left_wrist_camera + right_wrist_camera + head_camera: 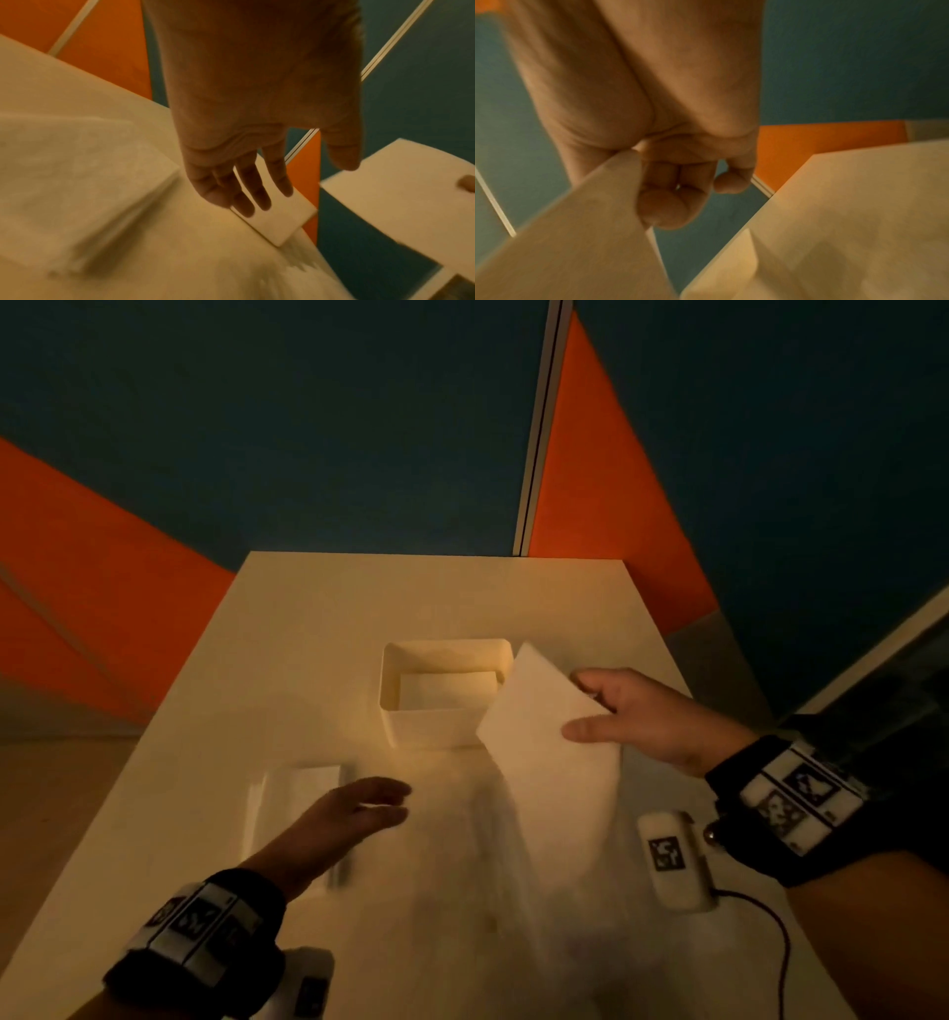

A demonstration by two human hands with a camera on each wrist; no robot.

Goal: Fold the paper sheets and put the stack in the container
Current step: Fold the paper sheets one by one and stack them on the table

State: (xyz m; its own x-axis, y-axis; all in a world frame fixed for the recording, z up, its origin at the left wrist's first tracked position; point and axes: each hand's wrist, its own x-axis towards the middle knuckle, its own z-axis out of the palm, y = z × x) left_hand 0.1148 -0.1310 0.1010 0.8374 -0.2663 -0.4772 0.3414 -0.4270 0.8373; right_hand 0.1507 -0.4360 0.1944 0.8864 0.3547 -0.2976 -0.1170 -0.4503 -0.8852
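Note:
My right hand [590, 711] pinches a white paper sheet [549, 752] by its right edge, thumb on top, lifting it off the table beside the container. The sheet bends and its lower part blurs down toward the table. In the right wrist view the sheet [582, 233] runs between thumb and fingers [664, 205]. The white rectangular container [436, 726] stands at mid-table with paper lying in its bottom. My left hand [375, 806] hovers with straight fingers over the table, right of a folded paper stack [287, 814]. The stack [77, 182] shows blurred in the left wrist view.
The cream table [359, 598] ends at orange and teal wall panels behind. A small white tagged device [672, 860] with a black cable lies on the table at the right, under my right wrist. Another similar device [303, 983] sits by my left wrist.

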